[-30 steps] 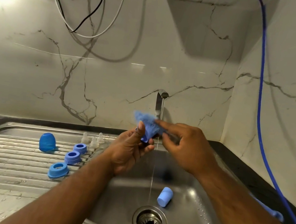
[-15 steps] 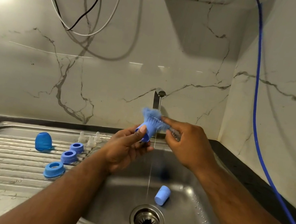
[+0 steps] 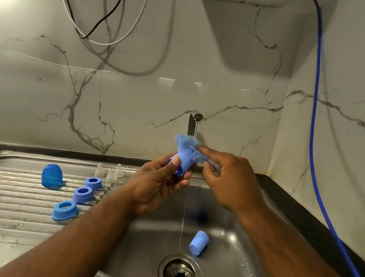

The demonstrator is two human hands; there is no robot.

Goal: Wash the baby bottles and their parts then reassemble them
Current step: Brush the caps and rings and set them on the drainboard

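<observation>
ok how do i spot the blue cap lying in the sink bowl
Look into the steel sink bowl, under the tap. Just past the drain, slightly right, lies a blue cap on its side. The other loose blue parts stand on the drainboard instead.

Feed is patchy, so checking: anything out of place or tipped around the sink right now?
One blue cap lies on its side in the sink near the drain, apart from the rings and nipples set out on the drainboard. Nothing looks spilled or damaged.

rings point(image 3: 83, 194) on drainboard point(image 3: 3, 192) – left of basin point(image 3: 222, 275) | cap point(image 3: 198, 242) in basin
</observation>
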